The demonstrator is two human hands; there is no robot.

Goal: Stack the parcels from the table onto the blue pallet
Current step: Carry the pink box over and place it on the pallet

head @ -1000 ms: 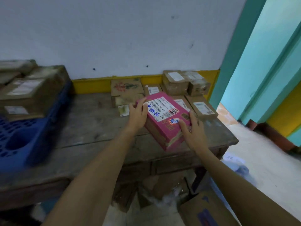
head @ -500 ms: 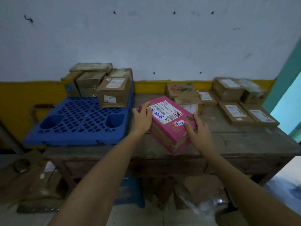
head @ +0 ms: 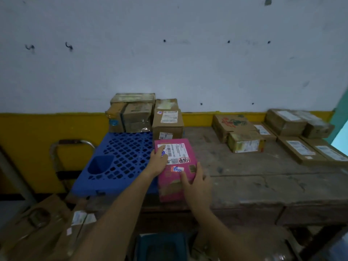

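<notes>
Parcels (head: 244, 144) in brown card lie along the right and back of the table (head: 263, 178), the largest thing here. The blue pallet (head: 122, 157) sits on the table's left end. A stack (head: 167, 123) of about 4 brown boxes fills its far edge, and the near grid is bare.

The pink parcel (head: 175, 166) is at the pallet's right front corner. Its long axis runs away from the person, and its far end is just in front of the stack. Both hands grasp it. The left hand (head: 158, 163) holds the left edge, with fingers over the label. The right hand (head: 196, 185) wraps the near right corner.

The bare grid lies to the left of the parcel, on the left hand's side. The move therefore looks like a short shift left, or a set-down where it is.

The parcel hides the pallet's right edge and its own underside, so I cannot tell whether it rests on pallet, table or neither. The cartons (head: 37, 223) below are dim.
</notes>
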